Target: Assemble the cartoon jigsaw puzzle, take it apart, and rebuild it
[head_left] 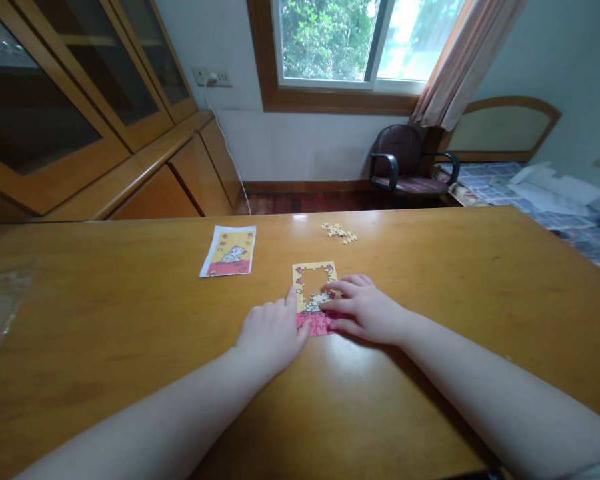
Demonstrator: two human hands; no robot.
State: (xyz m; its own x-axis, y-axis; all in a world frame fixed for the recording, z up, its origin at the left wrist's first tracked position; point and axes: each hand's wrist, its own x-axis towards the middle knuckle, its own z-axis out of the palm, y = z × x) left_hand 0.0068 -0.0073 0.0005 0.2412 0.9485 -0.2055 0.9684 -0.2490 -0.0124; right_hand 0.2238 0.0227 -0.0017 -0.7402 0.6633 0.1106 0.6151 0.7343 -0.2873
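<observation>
A jigsaw puzzle [321, 325] lies flat on the wooden table, with a yellow border, a pink lower part and white pieces in its lower middle. Inside its border, bare tabletop shows through the upper middle. My left hand [267, 335] rests at the puzzle's left side, index finger stretched along the edge and thumb near the bottom; its other fingers are bent. Over the right side my right hand [364, 309] is spread, fingertips touching the pieces and covering part of them. Neither hand visibly holds a piece. Beyond the puzzle lies a small pile of loose puzzle pieces [336, 231].
A printed picture card [230, 252] lies left of the puzzle. Clear plastic wrapping [3, 303] is at the table's far left. Behind the table [430, 267] stand a wooden cabinet [145, 180], an office chair [400, 160] and a bed [500, 180].
</observation>
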